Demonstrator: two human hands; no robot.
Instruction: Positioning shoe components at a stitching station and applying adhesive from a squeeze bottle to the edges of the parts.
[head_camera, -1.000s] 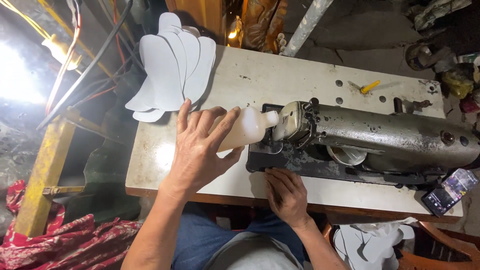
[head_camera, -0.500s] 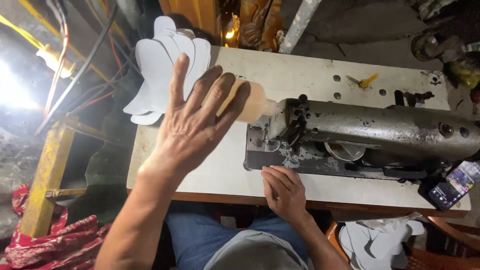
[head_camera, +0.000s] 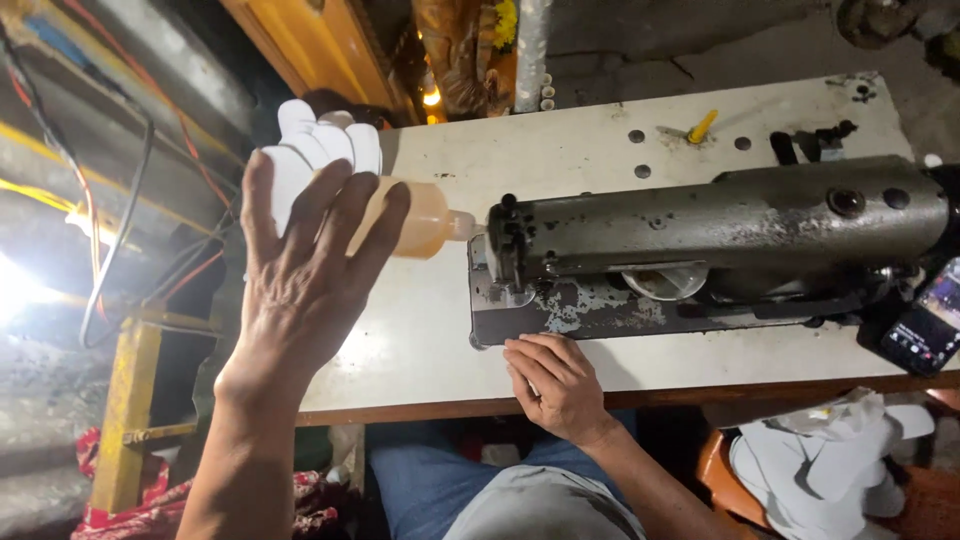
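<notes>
Fingers (head_camera: 300, 215) of the left hand (head_camera: 305, 290) are spread and wrapped around a soft plastic bottle (head_camera: 415, 220) with amber liquid inside; they grip its body, and the bottle lies almost level, its narrow nozzle pointing at the head end of the sewing machine (head_camera: 720, 235), very near or touching it. Held like this, the nozzle can reach the small openings on the machine, I think. The right hand (head_camera: 555, 385) lies flat on the tabletop (head_camera: 570, 150), fingers loosely curled and holding nothing, its tips at the edge of the dark machine base plate (head_camera: 580, 310); it seems to steady the body. Behind the left hand, a stack of white cut pieces (head_camera: 320, 140) with rounded ends rests at the far left corner of the tabletop, partly hidden by the hand. A small yellow object (head_camera: 702, 126) lies near the far edge, beside several round holes. At the right end, a phone (head_camera: 925, 325) with a lit screen leans close to the machine. The tabletop is pale, worn and stained. Around it the room is dim and crowded: cables (head_camera: 110, 220) and a yellow metal frame (head_camera: 125, 410) on the left, red cloth (head_camera: 150, 500) on the floor, and more white pieces (head_camera: 830, 460) on an orange seat at lower right.
</notes>
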